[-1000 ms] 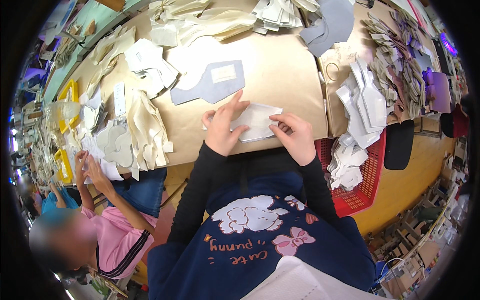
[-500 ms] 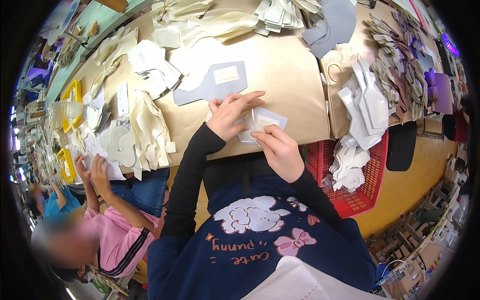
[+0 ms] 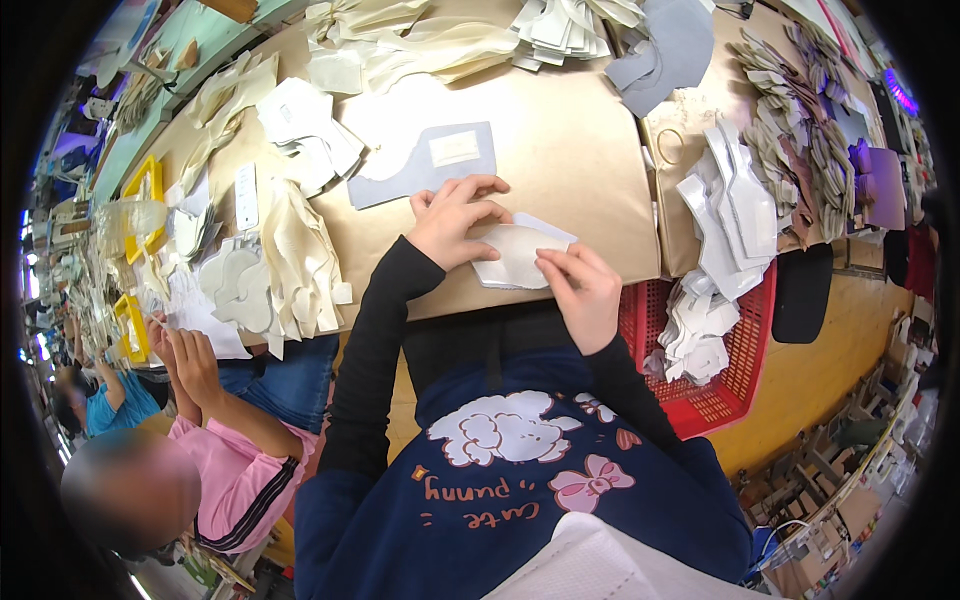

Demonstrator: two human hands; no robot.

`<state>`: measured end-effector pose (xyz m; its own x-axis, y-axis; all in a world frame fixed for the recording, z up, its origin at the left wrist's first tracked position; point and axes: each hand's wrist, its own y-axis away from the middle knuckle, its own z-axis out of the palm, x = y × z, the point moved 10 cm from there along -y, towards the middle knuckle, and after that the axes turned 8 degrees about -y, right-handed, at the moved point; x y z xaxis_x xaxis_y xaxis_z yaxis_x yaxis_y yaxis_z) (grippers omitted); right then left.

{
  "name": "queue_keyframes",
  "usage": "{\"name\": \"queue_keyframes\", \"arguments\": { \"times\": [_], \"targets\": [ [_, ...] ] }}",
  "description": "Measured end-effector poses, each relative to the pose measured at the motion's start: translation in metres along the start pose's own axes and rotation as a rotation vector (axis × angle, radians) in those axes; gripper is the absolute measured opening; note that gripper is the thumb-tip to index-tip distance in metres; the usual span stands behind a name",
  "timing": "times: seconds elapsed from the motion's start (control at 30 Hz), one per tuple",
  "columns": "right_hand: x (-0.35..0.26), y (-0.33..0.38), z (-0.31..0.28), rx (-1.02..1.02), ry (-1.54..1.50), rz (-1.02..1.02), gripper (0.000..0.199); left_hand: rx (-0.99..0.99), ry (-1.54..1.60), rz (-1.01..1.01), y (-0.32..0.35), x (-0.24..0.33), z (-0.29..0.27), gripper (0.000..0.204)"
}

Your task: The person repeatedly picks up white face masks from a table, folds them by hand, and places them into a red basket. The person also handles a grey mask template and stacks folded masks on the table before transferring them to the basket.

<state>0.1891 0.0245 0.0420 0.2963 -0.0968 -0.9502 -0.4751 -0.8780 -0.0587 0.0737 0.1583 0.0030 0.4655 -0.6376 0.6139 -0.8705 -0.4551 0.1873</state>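
Near edge of table (image 3: 600, 190): left hand (image 3: 455, 226), fingers spread, touches white piece (image 3: 513, 264); right hand (image 3: 582, 292) pinches its right side, presumably for steadiness.

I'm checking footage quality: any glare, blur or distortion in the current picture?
Head view, all: glare whitens the tabletop behind the gray piece; a co-worker's head is smeared, left hand and right hand fairly sharp; fisheye curves the surroundings, corners black.

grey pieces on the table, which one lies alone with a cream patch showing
The grey piece just beyond the left hand: flat, its cream patch visible; the top-right grey ones lie stacked.
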Motion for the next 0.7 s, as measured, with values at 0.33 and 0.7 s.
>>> {"name": "queue_keyframes", "arguments": {
  "times": [0.33, 0.7],
  "targets": [
    [0.028, -0.009, -0.002, -0.024, 0.006, 0.099, 0.021, 0.022, -0.003, -0.059, -0.004, -0.004, 0.003, 0.028],
    [0.027, -0.008, 0.0, -0.019, 0.043, 0.121, 0.022, 0.545, -0.308, -0.07, 0.03, 0.034, -0.016, 0.02]
  ]
}}
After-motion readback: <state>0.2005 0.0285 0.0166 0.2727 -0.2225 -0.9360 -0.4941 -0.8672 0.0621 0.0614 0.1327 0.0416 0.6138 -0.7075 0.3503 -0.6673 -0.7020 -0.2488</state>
